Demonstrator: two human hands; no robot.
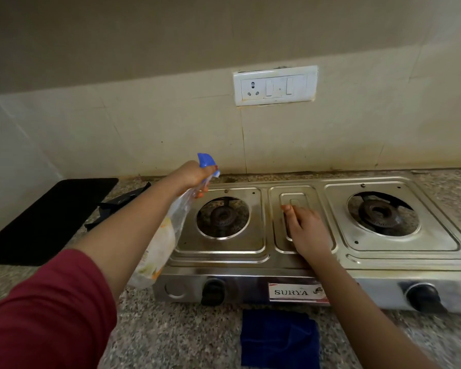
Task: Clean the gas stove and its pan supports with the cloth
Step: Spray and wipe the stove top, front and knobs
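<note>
Two hands work at a steel gas stove [224,253]. Black pan supports [120,203] lie on the desk [184,336] to its left. The left hand [194,175] grips a spray bottle [165,235] beside the left burner [222,217]. The right hand [308,233] rests flat, holding nothing, on the stove's centre. A blue cloth [280,339] lies on the desk in front. This looks like the spraying step; wiping next would call for picking up the cloth.

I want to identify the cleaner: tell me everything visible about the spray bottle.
The spray bottle looks like clear plastic with a blue trigger head and a blurred yellow-orange label. The left hand grips its neck, holding it tilted, head away, over the left end of the stove. Nothing else visibly touches it.
</note>
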